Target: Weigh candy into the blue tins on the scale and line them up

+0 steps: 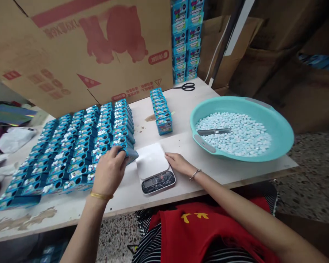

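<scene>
My left hand (pixel 109 170) is closed on a small blue candy box (pixel 131 155), gripping its upper edge at the near end of the rightmost row of boxes. The held box tilts, its lower end close to the white platform of a kitchen scale (pixel 152 160). Nothing lies on that platform, and the display seems to read zero. My right hand (pixel 180 163) rests with fingers stretched out against the right edge of the scale, holding nothing. Left of my left hand stand several rows of open blue boxes (pixel 79 149), many with white candies at their tops.
A turquoise basin (pixel 279 128) of pale candies stands at the right, a metal scoop (pixel 212 131) lying in it. Behind the scale is a short row of blue boxes (pixel 164 126). Black scissors (pixel 188 87), stacked boxes (pixel 186 47) and a large carton (pixel 98 47) are at the back.
</scene>
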Demonstrator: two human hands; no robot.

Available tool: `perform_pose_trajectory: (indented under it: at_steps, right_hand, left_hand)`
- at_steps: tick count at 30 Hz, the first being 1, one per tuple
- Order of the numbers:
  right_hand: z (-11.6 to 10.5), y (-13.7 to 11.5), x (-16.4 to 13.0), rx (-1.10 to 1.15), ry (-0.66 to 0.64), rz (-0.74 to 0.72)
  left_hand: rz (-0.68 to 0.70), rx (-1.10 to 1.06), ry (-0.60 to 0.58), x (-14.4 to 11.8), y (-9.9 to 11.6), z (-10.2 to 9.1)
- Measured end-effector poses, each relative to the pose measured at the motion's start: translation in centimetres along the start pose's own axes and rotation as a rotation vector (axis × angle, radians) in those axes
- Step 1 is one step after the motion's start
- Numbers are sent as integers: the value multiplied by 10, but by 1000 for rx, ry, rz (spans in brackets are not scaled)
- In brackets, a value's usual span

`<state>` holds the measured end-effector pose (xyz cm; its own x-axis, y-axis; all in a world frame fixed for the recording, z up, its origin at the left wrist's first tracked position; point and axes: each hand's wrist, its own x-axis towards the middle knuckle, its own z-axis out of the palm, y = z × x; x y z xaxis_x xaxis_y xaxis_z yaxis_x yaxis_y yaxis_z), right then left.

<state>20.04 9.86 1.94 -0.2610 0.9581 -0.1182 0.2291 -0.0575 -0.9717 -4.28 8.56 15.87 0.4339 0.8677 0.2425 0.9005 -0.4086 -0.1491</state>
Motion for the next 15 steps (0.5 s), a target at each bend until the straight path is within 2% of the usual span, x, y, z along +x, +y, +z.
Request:
perform_pose_trajectory:
  at_steps: [2,5,9,12,15]
  right_hand:
    - [7,-2,0,31,-12,14]
    - [11,-2,1,98,25,53]
    - [5,3,-9,233,96,171]
    - [-3,3,-28,388,73,282]
    - [-13,-1,-52,520,52,353]
  left_hand:
    - [69,-11,-84,9,14,-3]
    - [156,-16,-185,21,33,8]
    - [184,-48,-240,30,46,23]
    - [182,-163,-159,28,40,19]
    - [113,-342,29,14,27,10]
